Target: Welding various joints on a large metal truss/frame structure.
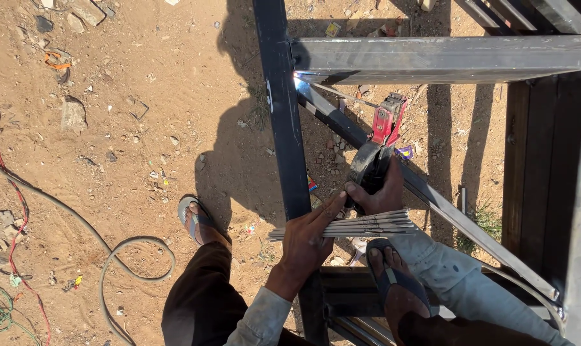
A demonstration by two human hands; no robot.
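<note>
Seen from above, a person stands on sandy ground (pixel 111 128) welding a dark steel frame (pixel 284 141). The right hand (pixel 379 192) has its fingers clamped around the black handle of an electrode holder (pixel 375 154) with red jaws; its thin rod runs up and left from those fingers to a bright arc (pixel 298 78) at the corner where the upright meets a horizontal steel tube (pixel 444 57). The left hand (pixel 309 240), fingers closed, grips a bundle of spare welding rods (pixel 361 224) just below the right-hand fingers, touching them. The rods look stiff, light and brittle-coated, best held mid-bundle. The holder seems solid, gripped by its insulated handle. Black and red cables (pixel 79 218) trail far left of both hands, beside a sandalled foot (pixel 197 221).
</note>
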